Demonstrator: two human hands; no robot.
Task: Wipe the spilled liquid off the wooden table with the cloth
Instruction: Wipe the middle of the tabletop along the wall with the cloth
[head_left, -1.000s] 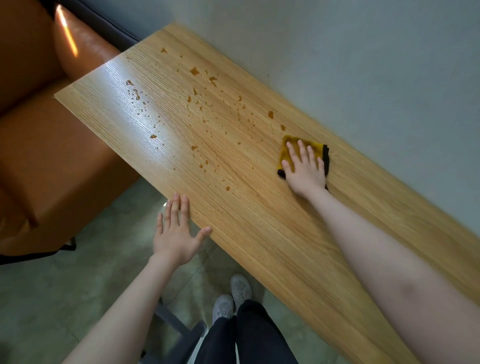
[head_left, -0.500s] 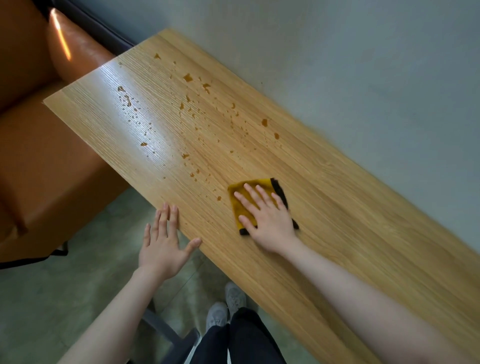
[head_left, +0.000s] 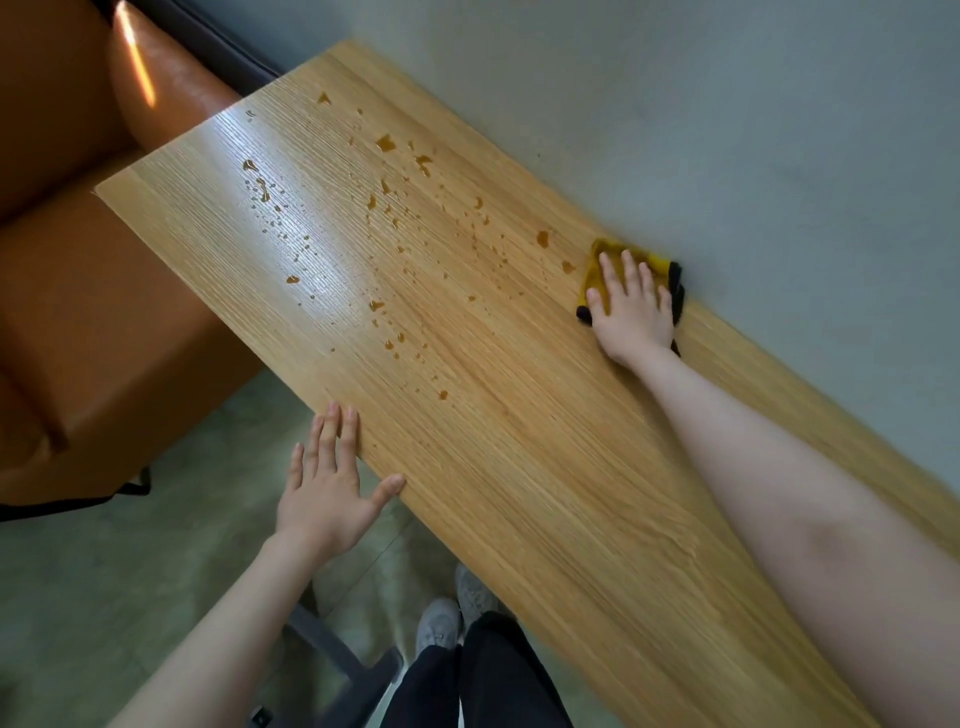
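Observation:
A folded yellow cloth (head_left: 605, 260) with a black edge lies on the wooden table (head_left: 519, 467) against the wall. My right hand (head_left: 631, 306) presses flat on it with straight fingers. Brown drops of spilled liquid (head_left: 387, 143) are scattered over the table's left half, the nearest ones just left of the cloth. My left hand (head_left: 327, 493) is spread open at the table's near edge, its thumb touching the edge.
A grey-green wall (head_left: 727, 130) runs along the table's far side. An orange leather sofa (head_left: 78, 286) stands beside the table's left end. Below are my grey shoes (head_left: 441, 623), a dark chair base (head_left: 337, 660) and the greenish floor.
My right hand slid the cloth from the wall side toward the near middle of the table, then back out to the wall. My left hand stayed at the near edge.

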